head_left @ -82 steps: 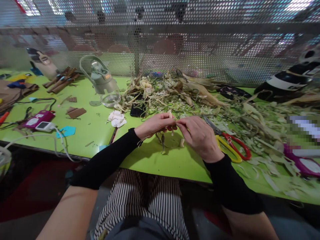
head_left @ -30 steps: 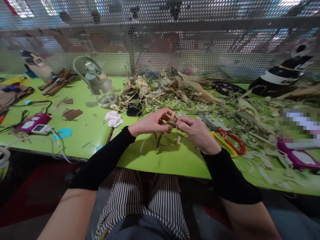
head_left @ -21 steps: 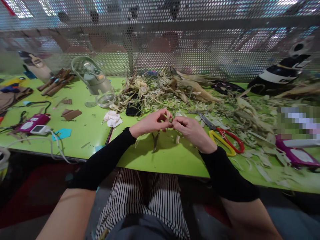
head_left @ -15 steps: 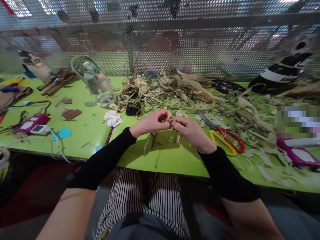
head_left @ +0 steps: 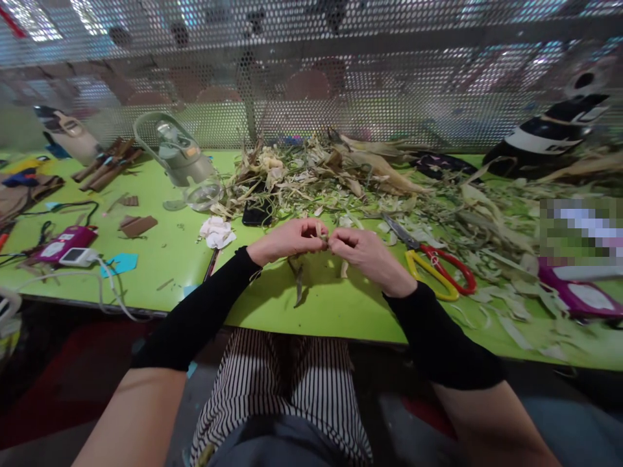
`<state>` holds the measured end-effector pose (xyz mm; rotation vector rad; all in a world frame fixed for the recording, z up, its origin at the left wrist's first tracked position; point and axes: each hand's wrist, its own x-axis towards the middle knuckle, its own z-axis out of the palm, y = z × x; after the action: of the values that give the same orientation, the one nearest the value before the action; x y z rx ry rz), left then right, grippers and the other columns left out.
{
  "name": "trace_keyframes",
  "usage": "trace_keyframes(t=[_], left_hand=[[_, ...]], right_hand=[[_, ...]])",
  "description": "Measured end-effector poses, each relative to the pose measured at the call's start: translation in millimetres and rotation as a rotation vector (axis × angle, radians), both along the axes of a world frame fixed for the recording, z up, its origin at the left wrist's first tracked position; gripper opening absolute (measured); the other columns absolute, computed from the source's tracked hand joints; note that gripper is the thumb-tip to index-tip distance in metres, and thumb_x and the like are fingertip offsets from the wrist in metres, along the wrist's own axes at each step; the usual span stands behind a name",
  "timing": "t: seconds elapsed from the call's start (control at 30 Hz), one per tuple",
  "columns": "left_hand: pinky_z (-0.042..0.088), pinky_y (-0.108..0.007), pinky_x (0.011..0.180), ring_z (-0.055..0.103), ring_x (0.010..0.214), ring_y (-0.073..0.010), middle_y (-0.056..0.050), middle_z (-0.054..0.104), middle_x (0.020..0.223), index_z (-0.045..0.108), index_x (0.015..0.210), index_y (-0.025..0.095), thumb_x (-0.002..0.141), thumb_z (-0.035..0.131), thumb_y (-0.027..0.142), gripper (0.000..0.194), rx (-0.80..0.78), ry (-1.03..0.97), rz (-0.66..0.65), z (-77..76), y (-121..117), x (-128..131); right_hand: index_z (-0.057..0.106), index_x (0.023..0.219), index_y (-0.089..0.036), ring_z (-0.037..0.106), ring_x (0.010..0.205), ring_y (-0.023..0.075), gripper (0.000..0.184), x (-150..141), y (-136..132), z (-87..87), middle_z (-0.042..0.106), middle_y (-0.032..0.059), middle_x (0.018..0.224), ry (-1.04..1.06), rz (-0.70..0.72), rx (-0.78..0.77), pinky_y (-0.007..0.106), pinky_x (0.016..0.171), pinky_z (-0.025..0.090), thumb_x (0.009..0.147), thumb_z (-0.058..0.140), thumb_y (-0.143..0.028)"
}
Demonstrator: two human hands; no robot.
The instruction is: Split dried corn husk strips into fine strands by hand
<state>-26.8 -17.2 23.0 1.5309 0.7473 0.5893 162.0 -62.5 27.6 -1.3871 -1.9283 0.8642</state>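
Observation:
My left hand [head_left: 291, 239] and my right hand [head_left: 363, 253] meet above the green table [head_left: 272, 305], fingertips almost touching. Both are closed in a pinch on a small pale piece of dried husk [head_left: 320, 231]; its full shape is hidden by the fingers. Below my left hand a dark, narrow dried strip [head_left: 298, 285] hangs or lies; I cannot tell which. Under my right hand shows a short pale husk end [head_left: 344, 268]. To the right of that hand lie scissors [head_left: 428, 263] with one red and one yellow handle.
A heap of dried husks and scraps [head_left: 311, 172] spreads behind my hands. A black phone [head_left: 256, 213], crumpled white tissue [head_left: 217, 232] and a tilted clear-and-green bottle [head_left: 182, 155] are at left. A purple power strip [head_left: 67, 244] trails cables. A dark bottle [head_left: 540, 146] stands back right.
My hands stay pinched together, with only slight finger movement. The thin strips hanging beneath my left hand have shifted, and the dark one now reaches lower.

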Motion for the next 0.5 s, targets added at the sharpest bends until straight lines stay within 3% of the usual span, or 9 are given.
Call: trace_keyframes(t=[0.27,0.5], left_hand=[[0.033,-0.024,0.066,0.043,0.064,-0.0073,0.007,0.052,0.072,0.056,0.080,0.017,0.073,0.061,0.013,0.010,0.103,0.048,0.144,-9.1,-2.3,10.0],[0.035,-0.026,0.068,0.044,0.066,-0.0094,0.005,0.055,0.072,0.057,0.081,0.018,0.080,0.061,0.022,0.006,0.234,0.162,0.132,-4.5,-3.9,7.3]], right_hand=[[0.039,0.062,-0.023,0.034,0.058,0.0115,0.023,-1.6,0.9,-4.3,0.039,-0.0036,0.059,-0.046,-0.050,0.079,0.031,0.059,0.024,0.080,0.047,-0.035],[0.045,0.063,-0.022,0.037,0.058,0.0118,0.022,0.3,2.5,-6.6,0.043,-0.0033,0.060,-0.049,-0.083,0.109,0.031,0.059,0.025,0.080,0.048,-0.035]])
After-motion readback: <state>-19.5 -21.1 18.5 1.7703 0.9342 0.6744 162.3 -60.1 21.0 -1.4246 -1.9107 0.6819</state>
